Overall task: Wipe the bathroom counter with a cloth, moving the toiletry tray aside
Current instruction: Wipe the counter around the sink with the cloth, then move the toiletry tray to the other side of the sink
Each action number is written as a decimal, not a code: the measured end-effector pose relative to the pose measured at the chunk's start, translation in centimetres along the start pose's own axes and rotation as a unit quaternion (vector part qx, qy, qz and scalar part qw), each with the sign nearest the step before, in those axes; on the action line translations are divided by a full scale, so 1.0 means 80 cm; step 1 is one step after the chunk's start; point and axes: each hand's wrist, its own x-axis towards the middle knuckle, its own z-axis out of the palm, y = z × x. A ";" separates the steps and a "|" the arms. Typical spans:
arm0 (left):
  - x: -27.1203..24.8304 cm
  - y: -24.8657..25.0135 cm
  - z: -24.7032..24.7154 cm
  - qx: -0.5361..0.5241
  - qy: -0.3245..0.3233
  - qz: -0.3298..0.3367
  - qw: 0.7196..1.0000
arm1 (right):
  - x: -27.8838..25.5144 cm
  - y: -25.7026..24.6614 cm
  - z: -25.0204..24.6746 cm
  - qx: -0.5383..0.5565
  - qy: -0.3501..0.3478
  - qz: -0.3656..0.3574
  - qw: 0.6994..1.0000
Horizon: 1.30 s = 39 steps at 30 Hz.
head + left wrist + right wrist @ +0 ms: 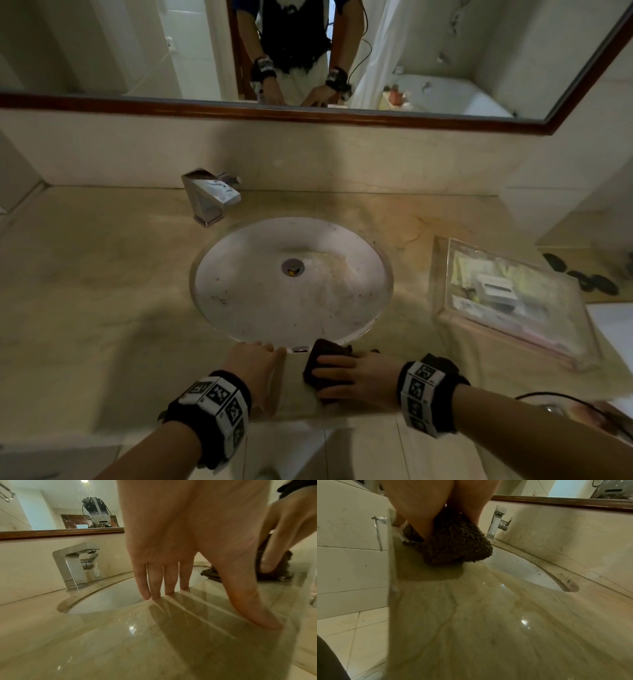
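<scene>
A dark brown cloth (329,346) (457,543) lies wadded on the beige marble counter (102,291), at its front edge just before the sink. My right hand (363,375) (423,507) covers it, fingers arched round the wad and pressing it down. My left hand (255,363) (171,547) rests flat and open on the counter just left of the cloth, its fingertips (155,595) at the sink's front rim. The clear toiletry tray (513,298), with packets inside, stands at the right end of the counter, apart from both hands.
A round white sink (239,308) is sunk into the counter's middle, with a chrome faucet (210,197) behind it to the left. A wood-framed mirror (308,114) runs along the wall above. Dark pebbles (582,277) lie beyond the tray at the far right.
</scene>
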 end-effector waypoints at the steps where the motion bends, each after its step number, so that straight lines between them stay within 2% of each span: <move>1: 0.001 -0.001 0.000 0.002 -0.001 0.003 1.000 | 0.003 0.003 -0.002 0.020 -0.012 0.005 1.000; 4: 0.006 -0.006 -0.008 -0.011 -0.004 0.006 1.000 | 0.003 0.003 -0.013 0.050 -0.016 0.002 0.999; 7: 0.021 -0.016 -0.026 -0.070 -0.025 -0.004 0.997 | -0.009 -0.003 -0.020 0.054 0.045 0.018 0.997; 10: 0.045 -0.011 -0.046 -0.161 -0.019 -0.012 0.987 | -0.036 0.017 -0.024 0.055 0.097 0.130 0.985; 13: 0.069 0.020 -0.072 -0.227 0.035 -0.011 0.973 | -0.087 0.061 -0.021 0.105 0.151 0.256 0.949; 18: 0.103 0.097 -0.124 -0.312 0.093 0.050 0.944 | -0.207 0.127 0.007 0.147 0.063 0.427 0.890; 20: 0.120 0.133 -0.143 -0.335 0.092 0.081 0.934 | -0.257 0.144 0.025 0.176 0.038 0.488 0.854; 24: 0.161 0.204 -0.181 -0.319 0.084 0.137 0.934 | -0.342 0.163 0.075 0.205 0.055 0.589 0.780; 26: 0.183 0.232 -0.190 -0.320 0.100 0.169 0.927 | -0.371 0.170 0.100 0.253 0.063 0.615 0.744; 29: 0.210 0.262 -0.199 -0.336 0.130 0.175 0.916 | -0.397 0.176 0.126 0.299 0.083 0.641 0.702; 32: 0.222 0.286 -0.208 -0.387 0.135 0.133 0.902 | -0.406 0.181 0.146 0.354 0.121 0.650 0.662; 34: 0.227 0.295 -0.211 -0.403 0.118 0.117 0.900 | -0.405 0.183 0.156 0.385 0.146 0.641 0.648; 36: 0.236 0.299 -0.209 -0.394 0.110 0.129 0.904 | -0.402 0.185 0.165 0.410 0.180 0.621 0.643; 39: 0.248 0.303 -0.206 -0.397 0.098 0.137 0.902 | -0.394 0.184 0.177 0.439 0.258 0.574 0.641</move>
